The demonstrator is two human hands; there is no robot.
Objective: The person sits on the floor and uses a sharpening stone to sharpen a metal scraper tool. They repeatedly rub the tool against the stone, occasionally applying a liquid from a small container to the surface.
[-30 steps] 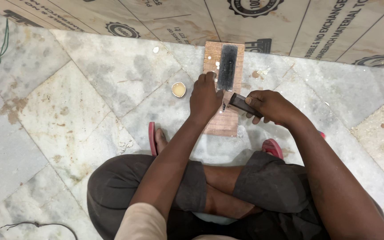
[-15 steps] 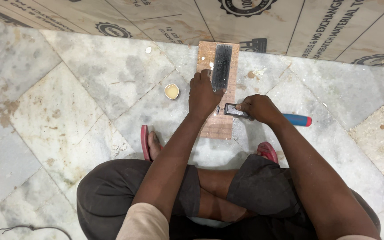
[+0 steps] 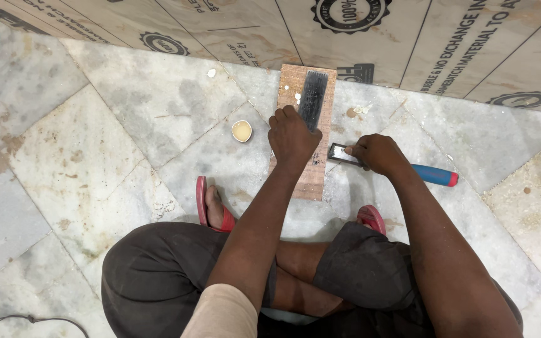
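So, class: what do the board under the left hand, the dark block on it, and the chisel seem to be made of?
Board: probably bare wood, brown with visible grain. Dark block: likely a sharpening stone, matt grey-black. Chisel: shiny metal blade, blue and red handle, probably plastic.

The person wore dark grey-brown shorts (image 3: pixel 158 275), creased over the thighs, and a beige short sleeve (image 3: pixel 220 313) on the left arm. Nearer the wooden board (image 3: pixel 305 172) than the shorts, red sandals (image 3: pixel 211 209) covered both feet; forearms were bare.
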